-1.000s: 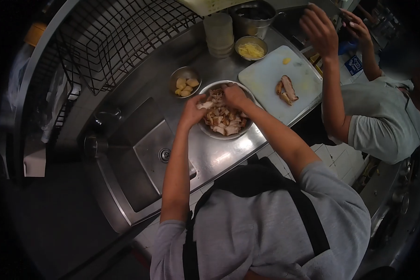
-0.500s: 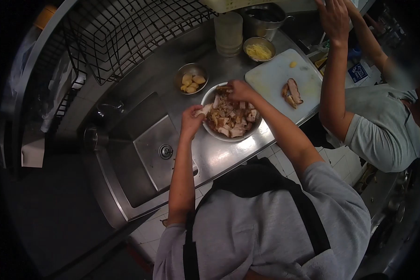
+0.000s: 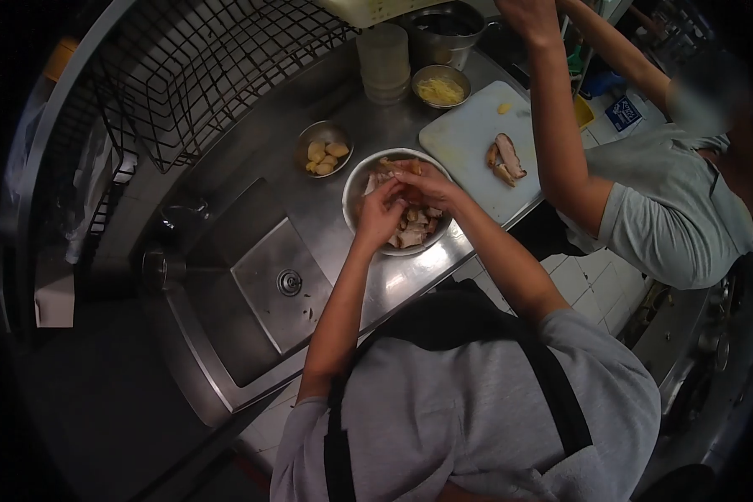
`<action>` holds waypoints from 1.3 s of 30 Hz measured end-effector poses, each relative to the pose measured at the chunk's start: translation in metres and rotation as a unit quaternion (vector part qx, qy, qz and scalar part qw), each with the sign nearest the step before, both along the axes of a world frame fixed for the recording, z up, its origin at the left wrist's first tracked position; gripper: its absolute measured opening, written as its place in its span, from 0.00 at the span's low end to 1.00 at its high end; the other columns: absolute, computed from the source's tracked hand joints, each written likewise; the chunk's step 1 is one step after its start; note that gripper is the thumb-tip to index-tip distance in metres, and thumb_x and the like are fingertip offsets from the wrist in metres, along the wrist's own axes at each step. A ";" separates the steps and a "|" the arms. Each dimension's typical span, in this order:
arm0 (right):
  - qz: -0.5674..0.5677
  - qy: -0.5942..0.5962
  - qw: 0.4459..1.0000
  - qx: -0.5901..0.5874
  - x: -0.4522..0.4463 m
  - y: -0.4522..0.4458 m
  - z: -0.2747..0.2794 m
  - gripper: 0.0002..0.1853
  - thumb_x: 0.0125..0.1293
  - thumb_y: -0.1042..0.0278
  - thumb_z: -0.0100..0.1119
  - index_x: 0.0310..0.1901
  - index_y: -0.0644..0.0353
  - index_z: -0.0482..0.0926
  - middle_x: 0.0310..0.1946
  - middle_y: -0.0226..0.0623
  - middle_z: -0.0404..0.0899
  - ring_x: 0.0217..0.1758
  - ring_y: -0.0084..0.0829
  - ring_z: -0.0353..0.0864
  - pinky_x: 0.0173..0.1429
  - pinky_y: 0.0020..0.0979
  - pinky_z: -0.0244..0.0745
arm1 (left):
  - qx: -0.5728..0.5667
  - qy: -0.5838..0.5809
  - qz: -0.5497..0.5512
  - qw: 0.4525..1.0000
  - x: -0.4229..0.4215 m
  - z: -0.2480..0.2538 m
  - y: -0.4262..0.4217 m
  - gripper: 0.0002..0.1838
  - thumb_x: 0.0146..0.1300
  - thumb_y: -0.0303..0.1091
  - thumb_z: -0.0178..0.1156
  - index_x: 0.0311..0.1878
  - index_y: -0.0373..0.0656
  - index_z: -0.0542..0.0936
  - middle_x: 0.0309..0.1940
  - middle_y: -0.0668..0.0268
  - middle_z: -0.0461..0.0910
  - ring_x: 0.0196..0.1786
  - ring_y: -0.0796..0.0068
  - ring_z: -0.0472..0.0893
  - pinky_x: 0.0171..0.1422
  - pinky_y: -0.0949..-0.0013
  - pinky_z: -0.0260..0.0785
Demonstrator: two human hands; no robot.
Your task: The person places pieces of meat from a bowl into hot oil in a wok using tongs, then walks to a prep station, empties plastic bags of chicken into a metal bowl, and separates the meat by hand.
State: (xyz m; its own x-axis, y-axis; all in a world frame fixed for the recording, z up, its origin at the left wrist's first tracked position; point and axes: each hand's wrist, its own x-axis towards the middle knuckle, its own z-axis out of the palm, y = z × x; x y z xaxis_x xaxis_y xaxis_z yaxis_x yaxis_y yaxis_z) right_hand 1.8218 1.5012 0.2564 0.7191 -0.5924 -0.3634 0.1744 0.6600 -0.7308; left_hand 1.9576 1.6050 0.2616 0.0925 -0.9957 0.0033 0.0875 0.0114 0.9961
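Observation:
A round metal bowl (image 3: 350,219) full of cut cooked meat pieces (image 3: 412,232) stands on the steel counter in front of me. Over it, my left hand (image 3: 381,211) and my right hand (image 3: 427,186) are close together, with their fingers bent and nearly meeting. Both seem to grip a piece of meat between them, though the fingers hide most of it. To the right of the bowl, a larger cooked meat piece (image 3: 507,157) lies on a white cutting board (image 3: 456,142).
Behind my bowl are a small bowl of peeled ginger-like chunks (image 3: 325,157), a bowl of yellow shreds (image 3: 441,90), a clear container (image 3: 384,63) and a metal pot (image 3: 448,50). A sink (image 3: 259,276) lies left. A co-worker's arm (image 3: 552,125) reaches over the board.
My left hand has moved right from the bowl's rim to the middle, meeting my right hand. The view has shifted slightly, and the co-worker's raised arm has moved left over the board.

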 end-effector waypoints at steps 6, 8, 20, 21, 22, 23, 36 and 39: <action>-0.053 0.130 0.982 -0.127 -0.051 -0.020 0.013 0.21 0.66 0.71 0.62 0.59 0.59 0.71 0.38 0.37 0.82 0.32 0.27 0.83 0.37 0.29 0.83 | 0.030 -0.120 0.124 0.984 0.039 -0.023 0.028 0.18 0.64 0.19 0.57 0.57 0.31 0.75 0.44 0.62 0.82 0.46 0.77 0.81 0.52 0.75 0.74; -0.134 0.255 0.895 -0.342 -0.081 -0.044 0.011 0.22 0.64 0.71 0.63 0.60 0.59 0.71 0.37 0.38 0.81 0.32 0.30 0.82 0.37 0.29 0.81 | 0.040 -0.156 0.175 0.971 0.059 -0.046 0.048 0.16 0.63 0.20 0.58 0.55 0.32 0.76 0.41 0.64 0.82 0.42 0.78 0.81 0.50 0.75 0.74; -0.089 0.492 0.573 -0.650 -0.113 -0.038 0.012 0.27 0.54 0.69 0.65 0.58 0.55 0.76 0.52 0.52 0.75 0.58 0.52 0.73 0.61 0.45 0.72 | 0.229 0.016 0.152 0.961 0.029 -0.072 0.088 0.27 0.61 0.26 0.62 0.64 0.41 0.69 0.41 0.62 0.79 0.37 0.74 0.81 0.33 0.73 0.73; 0.005 0.448 0.617 -0.647 -0.095 -0.017 0.016 0.24 0.54 0.70 0.64 0.56 0.58 0.78 0.50 0.52 0.76 0.55 0.51 0.75 0.60 0.44 0.73 | 0.133 -0.193 0.249 0.939 0.023 -0.072 0.085 0.27 0.59 0.26 0.63 0.63 0.41 0.70 0.45 0.60 0.79 0.42 0.69 0.81 0.38 0.69 0.74; 0.099 0.398 0.654 -0.636 -0.076 0.007 0.020 0.22 0.54 0.71 0.64 0.54 0.60 0.79 0.48 0.52 0.78 0.53 0.50 0.77 0.59 0.43 0.74 | 0.029 -0.391 0.330 0.859 0.021 -0.071 0.082 0.27 0.57 0.26 0.63 0.62 0.42 0.71 0.48 0.58 0.78 0.47 0.64 0.80 0.42 0.65 0.74; 0.178 0.330 0.683 -0.626 -0.058 0.033 0.031 0.21 0.54 0.71 0.63 0.51 0.64 0.80 0.48 0.52 0.79 0.51 0.49 0.80 0.58 0.42 0.75 | 0.028 -0.391 0.330 0.859 0.022 -0.060 0.077 0.27 0.57 0.26 0.63 0.62 0.42 0.71 0.48 0.58 0.78 0.47 0.64 0.80 0.42 0.65 0.74; 0.353 0.377 0.577 -0.632 -0.019 0.073 -0.004 0.32 0.45 0.60 0.73 0.56 0.53 0.78 0.56 0.42 0.74 0.63 0.45 0.72 0.63 0.46 0.70 | 0.028 -0.546 0.026 0.837 0.045 -0.037 0.008 0.18 0.53 0.28 0.61 0.50 0.44 0.82 0.45 0.56 0.82 0.51 0.51 0.80 0.55 0.52 0.70; 0.357 0.411 0.564 -0.620 -0.016 0.083 -0.005 0.32 0.46 0.60 0.73 0.57 0.52 0.77 0.56 0.42 0.73 0.65 0.44 0.70 0.63 0.50 0.69 | 0.054 -0.417 0.083 0.903 0.068 -0.037 -0.005 0.16 0.55 0.27 0.59 0.48 0.40 0.82 0.42 0.53 0.84 0.46 0.50 0.83 0.52 0.57 0.73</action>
State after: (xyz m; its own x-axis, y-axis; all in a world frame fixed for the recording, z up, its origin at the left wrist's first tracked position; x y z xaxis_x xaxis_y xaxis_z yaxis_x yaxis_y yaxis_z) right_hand 1.8055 1.5837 0.2516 0.8260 -0.4232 -0.3724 -0.5469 -0.7616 -0.3477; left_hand 2.0257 1.5999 0.2246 0.2510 -0.9669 0.0446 -0.6880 -0.1459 0.7109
